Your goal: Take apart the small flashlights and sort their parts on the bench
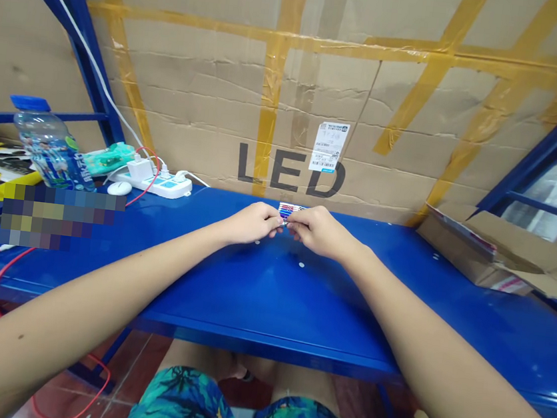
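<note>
My left hand [255, 222] and my right hand [317, 230] meet over the blue tabletop [268, 295], fingers pinched together. Between their fingertips is a small shiny bit, too small to name. Just behind the fingers shows a little striped bundle [287, 207] of thin white, red, blue and purple pieces. The fingers cover part of it, and I cannot tell whether it is held or lies on the table. A small pale round spot [301, 264] is on the tabletop below my right hand.
A bottle with a blue cap [54, 150], a white power strip [165, 185] with plugs and a round white item [120, 188] stand at the left, with a red cable [4, 278]. An open cardboard box [485, 249] lies at the right. A large taped carton [194, 105] stands behind.
</note>
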Available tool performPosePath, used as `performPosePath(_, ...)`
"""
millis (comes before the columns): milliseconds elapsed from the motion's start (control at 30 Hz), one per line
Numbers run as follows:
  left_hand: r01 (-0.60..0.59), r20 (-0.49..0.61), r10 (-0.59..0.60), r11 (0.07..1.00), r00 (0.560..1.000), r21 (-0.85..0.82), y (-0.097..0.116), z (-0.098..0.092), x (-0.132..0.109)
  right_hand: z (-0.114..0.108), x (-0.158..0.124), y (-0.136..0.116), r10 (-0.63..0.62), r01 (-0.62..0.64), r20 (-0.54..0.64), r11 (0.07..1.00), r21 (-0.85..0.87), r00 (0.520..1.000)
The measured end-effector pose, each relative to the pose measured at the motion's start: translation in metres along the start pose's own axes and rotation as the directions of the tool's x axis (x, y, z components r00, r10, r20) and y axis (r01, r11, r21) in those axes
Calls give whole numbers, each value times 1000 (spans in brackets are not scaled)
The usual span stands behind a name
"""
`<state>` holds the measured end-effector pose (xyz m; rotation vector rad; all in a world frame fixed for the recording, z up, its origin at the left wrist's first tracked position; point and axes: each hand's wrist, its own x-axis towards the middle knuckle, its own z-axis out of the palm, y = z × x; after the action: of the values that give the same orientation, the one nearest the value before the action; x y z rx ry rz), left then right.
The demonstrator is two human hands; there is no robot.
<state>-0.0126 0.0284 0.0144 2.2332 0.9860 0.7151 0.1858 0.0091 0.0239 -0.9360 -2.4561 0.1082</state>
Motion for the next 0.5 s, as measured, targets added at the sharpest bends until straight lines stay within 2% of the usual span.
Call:
performPosePath(133,31,-7,-31,999,999,-35,1,5,-2,1,0,0,39,-40,29,999,28,999)
performPosePath(233,-8,-51,10,999,999,32,3,7,-4,1,0,-1,131,-140,67,978,154,989)
performPosePath(367,-135,-123,161,971,979,198,3,9,-8,1,1,-1,279,-308,132,874,376,951)
performPosePath(500,-255,-126,315,902,941,349,3,12,-10,1,1,2,332,-383,192,785,487,924)
